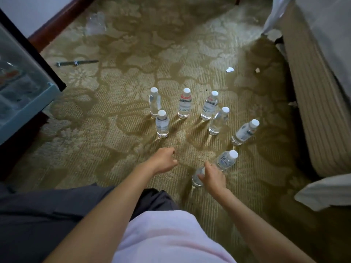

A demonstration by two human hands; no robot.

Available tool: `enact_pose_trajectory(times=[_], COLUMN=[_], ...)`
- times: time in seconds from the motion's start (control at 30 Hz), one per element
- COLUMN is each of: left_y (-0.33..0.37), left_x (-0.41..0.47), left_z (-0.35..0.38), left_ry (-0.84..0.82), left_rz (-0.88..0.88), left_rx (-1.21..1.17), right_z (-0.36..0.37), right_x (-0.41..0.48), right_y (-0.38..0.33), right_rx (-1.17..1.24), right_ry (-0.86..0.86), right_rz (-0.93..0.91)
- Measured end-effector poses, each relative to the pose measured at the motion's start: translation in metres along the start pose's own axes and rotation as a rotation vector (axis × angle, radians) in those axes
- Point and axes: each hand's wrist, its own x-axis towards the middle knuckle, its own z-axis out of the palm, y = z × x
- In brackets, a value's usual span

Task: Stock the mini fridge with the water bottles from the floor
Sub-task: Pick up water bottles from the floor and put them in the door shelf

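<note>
Head view, read left to right. At the left edge of the carpet [117,76] stands the mini fridge [22,88]. Its glass front is blurred, and whether any bottles are shelved inside cannot be told. A metal rod [76,63] lies on the carpet just beyond it, with crumpled plastic wrap [96,22] toward the far left corner.

At the carpet's middle, six water bottles [184,103] stand upright in a loose arc, white caps on and none touching a hand. The left hand [164,158] hovers just short of the nearest of them, its fingers loosely curled around nothing.

To its right, the right hand [212,177] is wrapped around the lower body of a seventh bottle [225,160], which is tilted with its cap pointing away and to the right. Paper scraps [229,69] lie further back. The bed [313,92] borders the carpet's right edge.

Progress, as judged here, is early. One bottle is in hand and six are left on the floor, and each has to be carried across to the fridge at the left.
</note>
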Motion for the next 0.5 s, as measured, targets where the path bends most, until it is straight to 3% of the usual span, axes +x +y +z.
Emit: enact_pose_trajectory(times=[0.2, 0.33, 0.5], left_y=[-0.012, -0.036, -0.072], left_x=[-0.001, -0.006, -0.019], left_z=[-0.006, -0.012, -0.031], left_ry=[0.048, 0.064, 0.174], left_rz=[-0.001, -0.014, -0.012], left_rx=[-0.067, -0.142, -0.304], right_z=[-0.018, -0.044, -0.069], right_x=[0.008, 0.002, -0.001], right_y=[-0.027, -0.068, -0.144], right_rx=[0.033, 0.208, 0.334], right_ry=[0.057, 0.125, 0.122], right_rz=[-0.179, -0.294, -0.592])
